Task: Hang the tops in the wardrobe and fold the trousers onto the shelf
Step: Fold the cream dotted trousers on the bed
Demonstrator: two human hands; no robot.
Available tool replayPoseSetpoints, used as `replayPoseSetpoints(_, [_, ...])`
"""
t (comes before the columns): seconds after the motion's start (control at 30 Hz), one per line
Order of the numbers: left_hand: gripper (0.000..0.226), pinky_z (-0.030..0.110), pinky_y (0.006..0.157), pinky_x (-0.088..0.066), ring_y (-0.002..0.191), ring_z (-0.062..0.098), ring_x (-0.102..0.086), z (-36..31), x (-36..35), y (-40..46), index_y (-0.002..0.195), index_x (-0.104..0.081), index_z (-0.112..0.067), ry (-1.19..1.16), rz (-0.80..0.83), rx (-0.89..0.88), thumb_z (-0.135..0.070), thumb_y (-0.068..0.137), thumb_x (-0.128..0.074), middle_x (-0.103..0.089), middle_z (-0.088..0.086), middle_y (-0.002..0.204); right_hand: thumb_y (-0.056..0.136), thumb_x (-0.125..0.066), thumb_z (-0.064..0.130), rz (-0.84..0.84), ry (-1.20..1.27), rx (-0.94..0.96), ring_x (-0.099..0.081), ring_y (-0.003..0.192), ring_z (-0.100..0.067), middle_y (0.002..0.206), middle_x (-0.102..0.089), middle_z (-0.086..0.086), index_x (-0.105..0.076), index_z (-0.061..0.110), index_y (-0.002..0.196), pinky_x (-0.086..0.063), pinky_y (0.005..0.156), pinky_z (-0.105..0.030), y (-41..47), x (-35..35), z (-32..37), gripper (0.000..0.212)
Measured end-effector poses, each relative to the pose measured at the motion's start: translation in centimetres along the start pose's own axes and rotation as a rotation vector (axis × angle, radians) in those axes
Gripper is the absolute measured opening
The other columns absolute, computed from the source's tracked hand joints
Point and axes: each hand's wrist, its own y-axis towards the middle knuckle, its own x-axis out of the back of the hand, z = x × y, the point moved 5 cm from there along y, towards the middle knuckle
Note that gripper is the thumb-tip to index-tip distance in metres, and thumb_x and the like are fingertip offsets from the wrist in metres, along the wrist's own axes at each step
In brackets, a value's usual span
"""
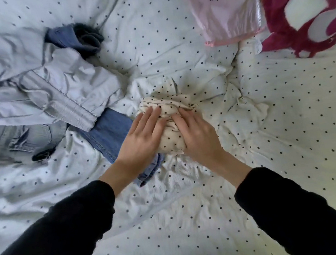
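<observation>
Both hands lie on a small cream bundle (pixel 168 125) of folded cloth in the middle of the bed (pixel 289 111). The left hand (pixel 142 135) rests flat with straight fingers on its left side; the right hand (pixel 198 134) presses its right side, fingers lightly bent, gripping nothing. Blue jeans (pixel 110 132) lie just left, pale grey trousers (pixel 56 99) farther left, a pink bag (pixel 228 6) far right.

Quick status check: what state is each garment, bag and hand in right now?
Cream garment: bunched on bed, under both hands.
Left hand: flat, pressing it.
Right hand: flat, pressing it.
Grey trousers: crumpled, unfolded.
Jeans: partly covered, unfolded.
Pink bag: lying flat.
</observation>
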Motion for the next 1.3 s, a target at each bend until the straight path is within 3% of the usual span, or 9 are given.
replayPoseSetpoints(0.1, [0.052, 0.054, 0.102, -0.040, 0.126, 0.042, -0.046, 3.4, 8.5, -3.5, 0.123, -0.040, -0.003, 0.000, -0.130, 0.108, 0.011, 0.075, -0.048, -0.048, 0.025, 0.135, 0.066, -0.064, -0.002, -0.057, -0.004, 0.127, -0.061, 0.103, -0.037, 0.116, -0.062, -0.020, -0.059, 0.004, 0.116, -0.054, 0.086, -0.044, 3.8, 5.1, 8.3, 0.050])
replayPoseSetpoints(0.23, [0.065, 0.054, 0.100, -0.041, 0.124, 0.042, -0.047, 8.8, 18.5, -11.1, 0.121, -0.039, -0.004, 0.003, -0.234, 0.228, 0.015, 0.065, -0.065, -0.050, 0.025, 0.133, 0.076, -0.042, 0.002, -0.139, -0.012, 0.296, -0.062, 0.101, -0.038, 0.114, -0.063, -0.023, -0.053, 0.003, 0.117, -0.055, 0.085, -0.045, 7.7, 9.4, 21.1, 0.042])
replayPoseSetpoints(0.43, [0.042, 0.053, 0.104, -0.038, 0.127, 0.041, -0.044, 17.8, 32.0, -25.2, 0.123, -0.037, -0.004, 0.162, -0.269, 0.360, 0.002, 0.082, -0.037, -0.046, 0.025, 0.137, 0.045, -0.082, 0.000, -0.146, 0.093, 0.456, -0.062, 0.102, -0.039, 0.114, -0.062, -0.023, -0.058, 0.001, 0.115, -0.054, 0.086, -0.044, 11.4, 11.8, 41.7, 0.074])
replayPoseSetpoints(0.63, [0.046, 0.052, 0.102, -0.040, 0.125, 0.042, -0.046, 26.2, 44.1, -39.4, 0.121, -0.038, -0.003, 0.359, -0.379, 0.564, 0.006, 0.079, -0.054, -0.047, 0.026, 0.136, 0.052, -0.079, 0.000, -0.191, 0.206, 0.737, -0.061, 0.106, -0.039, 0.118, -0.061, -0.023, -0.059, -0.001, 0.116, -0.053, 0.088, -0.045, 16.0, 12.6, 62.1, 0.067])
replayPoseSetpoints(0.77, [0.054, 0.052, 0.102, -0.040, 0.125, 0.041, -0.047, 30.7, 49.6, -45.9, 0.123, -0.039, -0.004, 0.441, -0.414, 0.671, 0.009, 0.076, -0.063, -0.048, 0.025, 0.136, 0.077, -0.046, 0.012, -0.282, 0.305, 0.883, -0.062, 0.105, -0.038, 0.117, -0.062, -0.023, -0.060, 0.000, 0.115, -0.055, 0.083, -0.046, 18.8, 12.7, 72.2, 0.042])
replayPoseSetpoints(0.87, [0.054, 0.050, 0.104, -0.038, 0.125, 0.040, -0.047, 34.9, 53.1, -49.1, 0.123, -0.040, -0.004, 0.490, -0.421, 0.717, 0.008, 0.076, -0.065, -0.049, 0.023, 0.135, 0.065, -0.061, 0.003, -0.371, 0.352, 0.939, -0.062, 0.108, -0.035, 0.118, -0.062, -0.021, -0.053, 0.004, 0.119, -0.054, 0.087, -0.042, 21.8, 12.0, 78.4, 0.055])
replayPoseSetpoints(1.0, [0.054, 0.050, 0.104, -0.039, 0.124, 0.040, -0.047, 43.3, 58.1, -53.9, 0.122, -0.039, -0.005, 0.573, -0.405, 0.801, 0.004, 0.077, -0.067, -0.049, 0.023, 0.135, 0.052, -0.068, -0.006, -0.398, 0.403, 0.993, -0.063, 0.106, -0.033, 0.115, -0.063, -0.019, -0.062, 0.002, 0.114, -0.055, 0.084, -0.039, 27.5, 10.7, 88.4, 0.063])
replayPoseSetpoints(1.2, [0.056, 0.050, 0.103, -0.040, 0.124, 0.040, -0.047, 55.4, 65.3, -57.9, 0.122, -0.039, -0.005, 0.636, -0.370, 0.837, -0.004, 0.076, -0.072, -0.049, 0.023, 0.134, 0.045, -0.073, -0.006, -0.351, 0.422, 1.013, -0.063, 0.106, -0.033, 0.116, -0.063, -0.018, -0.062, 0.001, 0.113, -0.054, 0.082, -0.039, 36.3, 9.7, 100.4, 0.070])
replayPoseSetpoints(1.3, [0.046, 0.051, 0.102, -0.041, 0.122, 0.041, -0.049, 59.6, 68.1, -60.3, 0.121, -0.039, -0.004, 0.678, -0.415, 0.832, 0.000, 0.080, -0.058, -0.050, 0.024, 0.132, 0.044, -0.082, 0.003, -0.320, 0.401, 1.034, -0.063, 0.107, -0.033, 0.116, -0.064, -0.019, -0.063, 0.000, 0.113, -0.055, 0.080, -0.039, 39.2, 9.6, 105.8, 0.072])
